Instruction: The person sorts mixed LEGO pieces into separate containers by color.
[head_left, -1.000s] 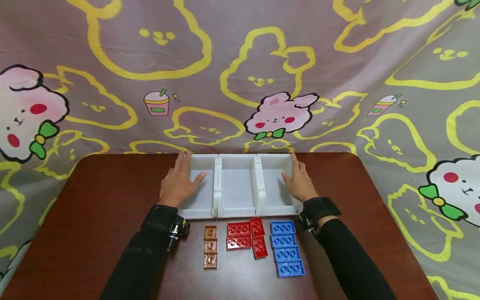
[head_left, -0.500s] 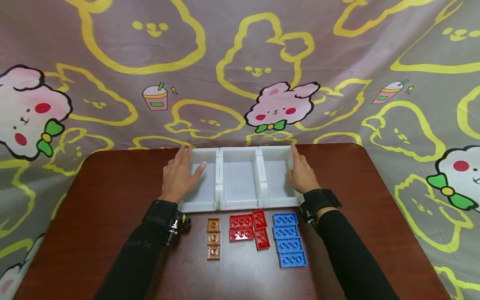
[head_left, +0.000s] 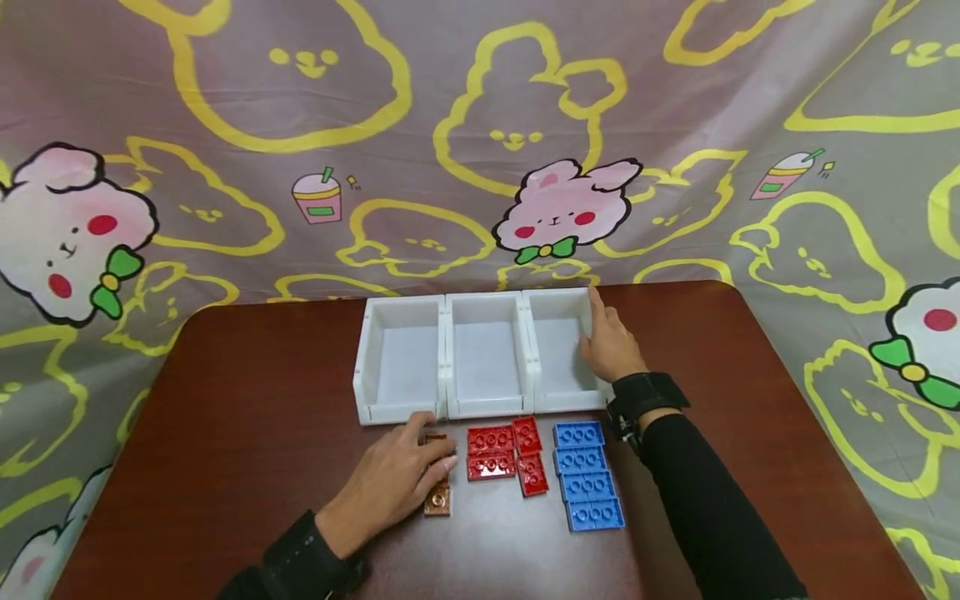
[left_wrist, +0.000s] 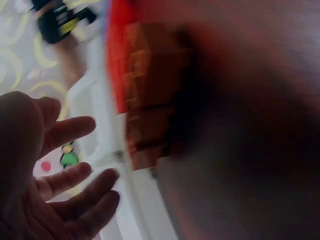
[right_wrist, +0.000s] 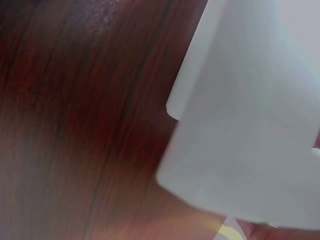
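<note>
1. Your left hand (head_left: 401, 483) lies over the brown bricks (head_left: 438, 498), fingers loosely bent, tips on or just above the top of the column; you can't tell if it actually grips one. In the left wrist view the fingers (left_wrist: 75, 130) are spread and relaxed, nothing between them.
2. Your right hand (head_left: 611, 346) rests flat against the outer right wall of the right bin (head_left: 558, 350), fingers straight, nothing held.
3. Brown bricks: flat studded plastic plates, squarish, stacked end to end in one column running toward and away from you, near the front of the left bin (head_left: 397, 358). Three show in the left wrist view (left_wrist: 150, 100); the hand hides part of them from the head camera.
4. Three white bins, smooth plastic, rectangular, open tops, side by side touching; middle bin (head_left: 486, 354) between the others. Long axis points away from you.
5. Red bricks (head_left: 504, 454): four glossy studded plates, two lying crosswise, two lengthwise, in a tight cluster just right of the brown ones.
6. Blue bricks (head_left: 587, 475): four wide studded plates in one column, long sides crosswise.
7. Desk (head_left: 225, 433): dark reddish wood grain, rounded corners.
</note>
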